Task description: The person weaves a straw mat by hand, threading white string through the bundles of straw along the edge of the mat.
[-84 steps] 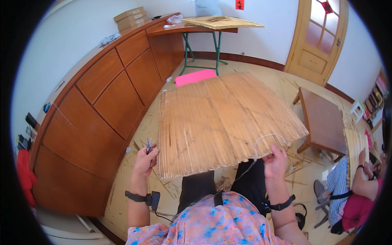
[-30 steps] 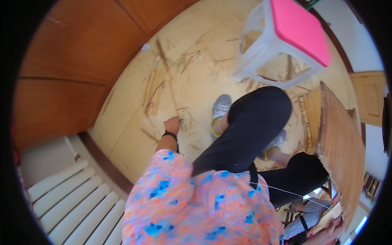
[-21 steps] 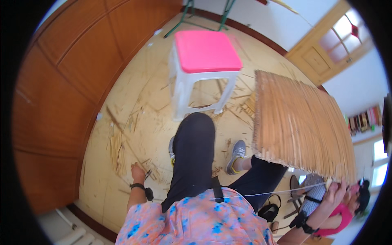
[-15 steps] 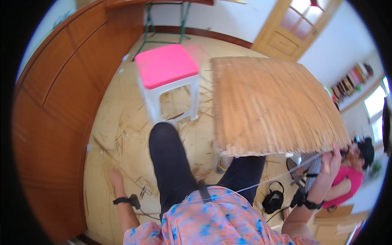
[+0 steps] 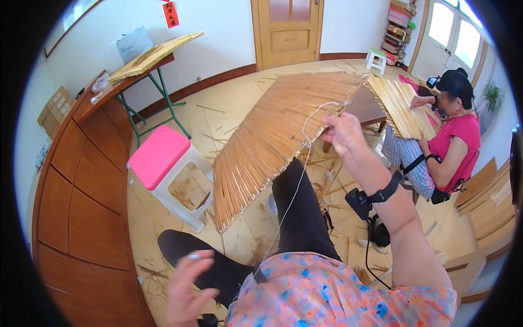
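Taking the middle of our view as the clock's hub, we see our stalk mat point(image 5: 283, 136) slanting across it from eight o'clock to one, its near corner pointing down toward the floor. At two o'clock our right hand point(image 5: 344, 133) has its thumb and fingers pinched tight on the mat's near edge, beside a white cord point(image 5: 295, 203) that loops over the border and trails down to our lap. A black strap point(image 5: 385, 189) circles that forearm. Our left hand point(image 5: 189, 289), blurred at seven o'clock, spreads its fingers loosely above our thigh, and we see nothing held in it. At nine o'clock stands a white stool with a pink seat point(image 5: 160, 155); beyond it, a brown cabinet point(image 5: 81, 229) curves along the rim. Between ten and eleven, another mat point(image 5: 155, 55) lies on a table with green legs point(image 5: 166, 98). Near three o'clock a seated person in pink point(image 5: 455, 144) has both hands on a paler mat point(image 5: 396, 106), while a wooden door point(image 5: 289, 44) stands just past twelve. Broken stalks litter the floor point(image 5: 239, 240) around us.
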A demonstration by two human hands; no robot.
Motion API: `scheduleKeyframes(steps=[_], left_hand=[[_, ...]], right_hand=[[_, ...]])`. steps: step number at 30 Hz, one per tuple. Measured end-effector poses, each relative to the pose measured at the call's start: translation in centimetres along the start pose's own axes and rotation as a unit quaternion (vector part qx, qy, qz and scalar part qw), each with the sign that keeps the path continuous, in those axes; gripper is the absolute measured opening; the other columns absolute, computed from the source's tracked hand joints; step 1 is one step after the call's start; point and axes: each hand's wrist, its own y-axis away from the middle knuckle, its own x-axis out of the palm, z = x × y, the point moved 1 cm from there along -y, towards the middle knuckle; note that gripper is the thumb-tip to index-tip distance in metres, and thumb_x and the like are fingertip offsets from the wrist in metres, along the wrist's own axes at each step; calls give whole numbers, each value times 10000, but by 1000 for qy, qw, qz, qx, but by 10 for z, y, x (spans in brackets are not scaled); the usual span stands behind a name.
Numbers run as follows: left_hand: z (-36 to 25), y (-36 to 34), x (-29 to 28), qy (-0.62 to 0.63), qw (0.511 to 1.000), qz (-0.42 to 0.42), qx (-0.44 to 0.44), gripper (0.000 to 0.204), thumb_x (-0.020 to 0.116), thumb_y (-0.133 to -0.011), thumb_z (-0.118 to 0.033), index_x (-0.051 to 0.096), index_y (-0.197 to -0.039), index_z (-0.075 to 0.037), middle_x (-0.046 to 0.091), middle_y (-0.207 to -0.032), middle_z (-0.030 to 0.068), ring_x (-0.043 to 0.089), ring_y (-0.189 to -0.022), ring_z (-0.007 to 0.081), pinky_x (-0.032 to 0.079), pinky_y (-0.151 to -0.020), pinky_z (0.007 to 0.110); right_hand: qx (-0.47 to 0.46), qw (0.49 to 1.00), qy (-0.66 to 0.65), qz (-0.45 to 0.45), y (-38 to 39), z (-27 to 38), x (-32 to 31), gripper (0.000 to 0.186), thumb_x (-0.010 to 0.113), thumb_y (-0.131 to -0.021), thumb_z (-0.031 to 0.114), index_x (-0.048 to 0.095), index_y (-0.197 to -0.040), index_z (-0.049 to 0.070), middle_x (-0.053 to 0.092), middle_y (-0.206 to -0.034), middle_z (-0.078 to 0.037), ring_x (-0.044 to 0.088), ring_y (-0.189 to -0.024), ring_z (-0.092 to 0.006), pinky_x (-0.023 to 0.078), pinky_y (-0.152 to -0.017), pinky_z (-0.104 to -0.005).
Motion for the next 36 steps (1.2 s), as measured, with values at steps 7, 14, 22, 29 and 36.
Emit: scheduleKeyframes(steps=[7,14,22,29,36], left_hand=[[50,-82,118,26,987,140,-81,823,712,-819,-188,222,-1458,-19,369,-1427,210,413,-1304,283,420,-1005,380],[61,-120,193,337,882,219,-248,666,603,-911,-124,226,-1437,35,607,-1127,166,580,-1067,210,456,-914,287],[11,-96,103,417,860,97,-278,144,553,-909,-49,624,-1006,30,565,-679,27,516,-597,90,407,-544,217],[1,-61,37,524,836,-70,-146,189,577,-898,-83,605,-1020,58,562,-658,52,505,-535,120,419,-539,249],[-5,-43,34,481,868,19,-126,446,591,-889,-105,475,-1292,50,601,-1147,165,603,-1052,225,492,-861,337]], right_hand=[[39,997,55,23,-8,-29,11,186,536,-842,-28,570,-1024,-53,648,-955,-174,665,-793,-271,584,-662,-414],[102,992,51,59,-8,-45,43,192,548,-815,-85,546,-1002,-126,621,-949,-207,665,-772,-302,600,-621,-402],[122,983,105,93,-35,-94,62,190,551,-791,-78,561,-975,-123,626,-911,-215,664,-736,-317,583,-571,-416],[118,968,182,125,-54,-120,87,189,564,-791,-68,568,-977,-97,627,-881,-212,655,-663,-307,584,-520,-408],[120,975,138,127,-71,-120,98,178,567,-780,-62,558,-946,-128,616,-872,-221,661,-703,-324,589,-544,-422]])
